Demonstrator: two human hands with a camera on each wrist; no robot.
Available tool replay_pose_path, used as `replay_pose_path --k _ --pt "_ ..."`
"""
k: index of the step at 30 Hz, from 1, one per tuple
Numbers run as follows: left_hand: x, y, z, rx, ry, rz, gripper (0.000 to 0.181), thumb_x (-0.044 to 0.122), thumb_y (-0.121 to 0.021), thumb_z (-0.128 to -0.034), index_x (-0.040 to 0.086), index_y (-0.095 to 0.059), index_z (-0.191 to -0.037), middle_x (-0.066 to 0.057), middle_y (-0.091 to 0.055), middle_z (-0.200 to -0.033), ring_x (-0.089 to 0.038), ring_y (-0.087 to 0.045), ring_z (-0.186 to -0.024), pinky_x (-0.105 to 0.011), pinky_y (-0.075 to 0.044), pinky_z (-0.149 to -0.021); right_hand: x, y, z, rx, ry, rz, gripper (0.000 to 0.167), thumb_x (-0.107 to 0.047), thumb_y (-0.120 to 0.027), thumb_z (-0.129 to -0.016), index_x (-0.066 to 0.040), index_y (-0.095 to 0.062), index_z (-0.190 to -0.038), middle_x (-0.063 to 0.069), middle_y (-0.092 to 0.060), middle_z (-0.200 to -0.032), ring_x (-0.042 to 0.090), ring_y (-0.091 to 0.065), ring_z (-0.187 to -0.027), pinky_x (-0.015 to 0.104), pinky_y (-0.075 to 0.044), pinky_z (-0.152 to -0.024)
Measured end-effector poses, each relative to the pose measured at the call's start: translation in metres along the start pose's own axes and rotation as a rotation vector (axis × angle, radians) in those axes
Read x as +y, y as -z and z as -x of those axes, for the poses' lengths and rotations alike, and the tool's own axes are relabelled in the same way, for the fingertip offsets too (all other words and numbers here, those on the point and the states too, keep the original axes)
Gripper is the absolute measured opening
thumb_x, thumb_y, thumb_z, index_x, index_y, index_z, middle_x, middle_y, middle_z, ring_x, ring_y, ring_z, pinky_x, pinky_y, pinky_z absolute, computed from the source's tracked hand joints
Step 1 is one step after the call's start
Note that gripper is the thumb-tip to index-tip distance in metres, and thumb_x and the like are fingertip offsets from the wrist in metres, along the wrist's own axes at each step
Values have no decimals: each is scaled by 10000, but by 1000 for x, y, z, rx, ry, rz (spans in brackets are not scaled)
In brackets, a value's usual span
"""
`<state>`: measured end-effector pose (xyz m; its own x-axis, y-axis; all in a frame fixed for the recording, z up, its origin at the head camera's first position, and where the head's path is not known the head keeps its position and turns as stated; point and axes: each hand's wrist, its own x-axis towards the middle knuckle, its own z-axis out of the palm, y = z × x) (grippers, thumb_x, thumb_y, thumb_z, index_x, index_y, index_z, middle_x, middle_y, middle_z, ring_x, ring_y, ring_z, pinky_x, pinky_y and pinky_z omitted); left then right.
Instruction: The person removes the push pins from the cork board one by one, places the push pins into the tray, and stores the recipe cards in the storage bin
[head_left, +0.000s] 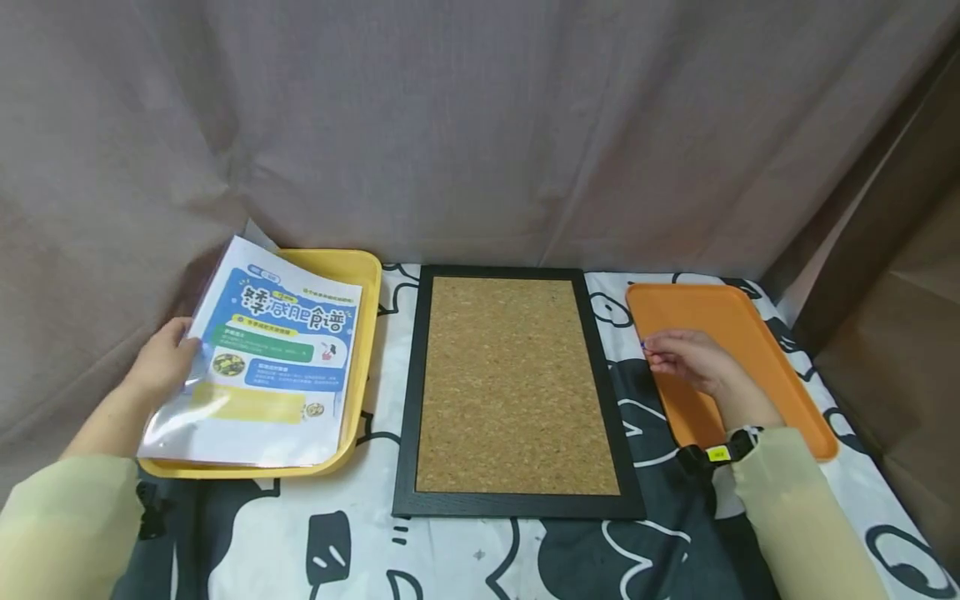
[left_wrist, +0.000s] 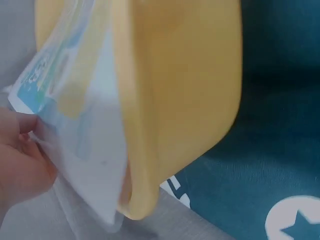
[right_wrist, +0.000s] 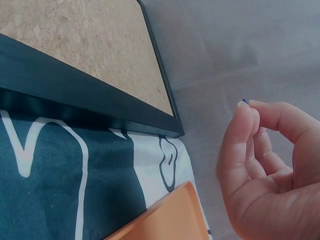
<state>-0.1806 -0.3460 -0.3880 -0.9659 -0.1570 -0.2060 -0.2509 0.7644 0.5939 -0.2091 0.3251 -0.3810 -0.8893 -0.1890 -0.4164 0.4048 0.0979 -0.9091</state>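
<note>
On the left in the head view, my left hand pinches the left edge of a printed sheet in a clear plastic sleeve. The sheet has blue, green and yellow blocks and lies tilted over a yellow bin. The left wrist view shows the thumb on the sleeve's edge, beside the bin wall. Over the orange tray, my right hand holds a tiny blue object between thumb and fingertips. Most of that object is hidden, so its kind is unclear.
Between the bin and the tray lies a black-framed cork board, its cork face bare. A black-and-white patterned cloth covers the table. Grey curtain fabric hangs behind, and a brown panel stands at the right.
</note>
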Motion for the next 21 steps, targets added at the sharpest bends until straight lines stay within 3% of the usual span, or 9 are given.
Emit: replay_pose_path --k 3,8,11,14,21 --pt "4 -5 -1 7 -33 -108 492 133 -240 -955 -165 -236 -1346 -442 -331 -1283 -589 -332 -1171 -646 -279 -994 1 -1 1 -7 5 -17 294 -69 -496 -945 -173 -694 -754 -45 -667 -711 58 -620 -618 166 -544 -622" --pt "15 -12 8 53 0 -279 485 94 -315 -892 -261 -307 -1222 -464 -393 -1115 -594 -407 -1030 -637 -369 -894 2 -1 2 -13 -8 -23 264 -73 -508 -941 -158 -693 -773 -35 -671 -725 62 -623 -626 171 -546 -630" --pt "29 -12 16 104 10 -319 508 148 -378 -898 -253 -371 -1209 -452 -380 -1113 -576 -395 -1004 -636 -379 -848 1 3 3 -10 -11 -4 265 -91 -510 -945 -178 -698 -779 -47 -669 -731 59 -625 -631 164 -544 -637" --pt "40 -11 19 113 -14 -276 549 235 -408 -929 -207 -396 -1256 -447 -372 -1199 -580 -368 -1070 -643 -355 -892 2 7 4 7 -13 6 267 -103 -518 -944 -193 -704 -775 -59 -667 -726 56 -630 -624 157 -541 -632" --pt "66 -22 17 121 -151 -34 575 347 -401 -967 -108 -422 -1319 -348 -475 -1273 -481 -456 -1159 -573 -376 -949 1 10 8 20 -19 -2 264 -104 -530 -938 -199 -711 -770 -63 -673 -738 58 -636 -627 163 -543 -636"
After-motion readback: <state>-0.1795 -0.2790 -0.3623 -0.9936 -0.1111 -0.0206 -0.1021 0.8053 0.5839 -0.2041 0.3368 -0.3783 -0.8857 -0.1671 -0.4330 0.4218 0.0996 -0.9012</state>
